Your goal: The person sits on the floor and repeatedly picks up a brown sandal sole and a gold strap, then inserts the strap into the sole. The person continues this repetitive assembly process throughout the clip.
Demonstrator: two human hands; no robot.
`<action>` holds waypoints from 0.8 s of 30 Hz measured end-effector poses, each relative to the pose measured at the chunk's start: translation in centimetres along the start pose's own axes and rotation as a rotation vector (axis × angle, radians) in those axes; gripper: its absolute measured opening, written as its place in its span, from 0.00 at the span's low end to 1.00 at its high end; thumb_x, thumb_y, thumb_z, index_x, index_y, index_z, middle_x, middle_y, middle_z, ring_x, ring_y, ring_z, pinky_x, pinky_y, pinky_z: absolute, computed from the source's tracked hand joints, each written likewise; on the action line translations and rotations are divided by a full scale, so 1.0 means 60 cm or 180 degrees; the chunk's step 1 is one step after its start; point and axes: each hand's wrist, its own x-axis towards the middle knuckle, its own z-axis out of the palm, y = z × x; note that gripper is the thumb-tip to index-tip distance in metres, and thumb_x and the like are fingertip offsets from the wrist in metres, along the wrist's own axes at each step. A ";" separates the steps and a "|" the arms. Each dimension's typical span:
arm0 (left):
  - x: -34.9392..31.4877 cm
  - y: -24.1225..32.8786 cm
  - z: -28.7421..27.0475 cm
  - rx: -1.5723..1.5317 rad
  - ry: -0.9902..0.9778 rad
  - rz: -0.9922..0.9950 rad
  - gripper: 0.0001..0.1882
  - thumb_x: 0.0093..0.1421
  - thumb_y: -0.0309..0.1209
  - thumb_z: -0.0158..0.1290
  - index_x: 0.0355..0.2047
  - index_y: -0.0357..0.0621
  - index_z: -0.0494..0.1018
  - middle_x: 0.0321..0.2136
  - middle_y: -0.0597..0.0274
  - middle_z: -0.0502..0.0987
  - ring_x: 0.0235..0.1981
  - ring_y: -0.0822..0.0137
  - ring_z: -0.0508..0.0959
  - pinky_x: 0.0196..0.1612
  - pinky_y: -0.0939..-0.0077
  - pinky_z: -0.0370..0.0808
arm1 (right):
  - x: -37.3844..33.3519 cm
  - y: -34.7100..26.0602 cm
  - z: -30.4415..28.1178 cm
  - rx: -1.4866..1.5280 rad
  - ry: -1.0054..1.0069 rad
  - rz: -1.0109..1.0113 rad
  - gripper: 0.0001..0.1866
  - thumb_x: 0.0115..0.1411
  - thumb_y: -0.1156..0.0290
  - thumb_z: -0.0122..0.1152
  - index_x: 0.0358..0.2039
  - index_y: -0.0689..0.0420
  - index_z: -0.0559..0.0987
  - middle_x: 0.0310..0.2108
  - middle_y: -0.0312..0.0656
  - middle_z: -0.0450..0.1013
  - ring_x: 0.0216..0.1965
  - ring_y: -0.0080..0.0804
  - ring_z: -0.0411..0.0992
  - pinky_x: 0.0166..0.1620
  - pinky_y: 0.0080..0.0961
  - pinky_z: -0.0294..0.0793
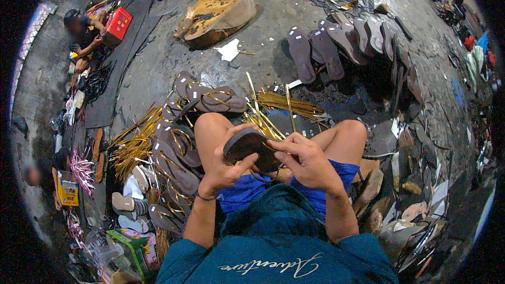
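Above my lap, my left hand (223, 164) is wrapped round a dark brown flip-flop sole (246, 147), thumb across its face and fingers behind. My right hand (311, 162) pinches at the sole's right end with thumb and fingertips; what lies under those fingertips is hidden. Just beyond my knees, brown flip-flops with gold straps (220, 99) lie together, and more flip-flops (173, 160) are piled by my left knee. Shiny gold strips (126, 160) spread in a bundle at the left, with another bundle of gold strips (294, 104) between my knees and the loose soles.
Brown soles (302, 57) with small white labels stand in a curved row at the far right. A rusty, yellowish slab (218, 18) sits on the floor ahead. At the far left a person (84, 34) handles a red box (117, 27). Scraps (410, 205) litter the right side.
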 end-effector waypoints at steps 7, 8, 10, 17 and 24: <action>0.001 0.009 0.044 -0.0872 0.1339 0.0341 0.23 0.58 0.21 0.55 0.55 0.37 0.67 0.48 0.60 0.75 0.53 0.66 0.72 0.56 0.72 0.69 | 0.028 0.005 -0.006 0.0564 0.0416 0.0626 0.24 0.52 0.68 0.68 0.49 0.58 0.71 0.42 0.49 0.73 0.48 0.45 0.72 0.50 0.35 0.72; 0.012 0.017 0.047 -0.1668 0.1898 0.0326 0.22 0.60 0.22 0.54 0.55 0.38 0.68 0.47 0.61 0.75 0.52 0.67 0.73 0.54 0.73 0.70 | 0.029 0.009 -0.010 0.0309 0.0470 0.0436 0.23 0.52 0.69 0.68 0.48 0.58 0.71 0.45 0.50 0.71 0.51 0.47 0.69 0.52 0.36 0.70; 0.006 0.009 0.072 -0.2263 0.2434 -0.0146 0.22 0.63 0.28 0.51 0.57 0.40 0.65 0.48 0.60 0.74 0.50 0.67 0.73 0.52 0.75 0.72 | 0.041 0.028 -0.023 -0.0220 0.0585 0.0082 0.21 0.52 0.72 0.67 0.46 0.58 0.72 0.51 0.51 0.67 0.56 0.50 0.64 0.56 0.38 0.66; -0.082 -0.086 0.087 -0.3458 0.0601 -0.1611 0.22 0.65 0.39 0.48 0.54 0.38 0.66 0.50 0.55 0.73 0.50 0.63 0.75 0.51 0.68 0.75 | 0.100 0.062 -0.090 -0.0522 0.0750 -0.0371 0.09 0.51 0.78 0.62 0.35 0.56 0.80 0.57 0.54 0.66 0.53 0.51 0.70 0.54 0.37 0.70; -0.074 -0.066 0.096 -0.3422 0.0319 -0.2198 0.19 0.62 0.35 0.51 0.49 0.36 0.68 0.46 0.55 0.75 0.44 0.62 0.77 0.48 0.69 0.76 | 0.119 0.073 -0.080 0.0181 0.0226 -0.0313 0.08 0.52 0.80 0.60 0.34 0.58 0.80 0.54 0.49 0.71 0.50 0.42 0.74 0.49 0.33 0.73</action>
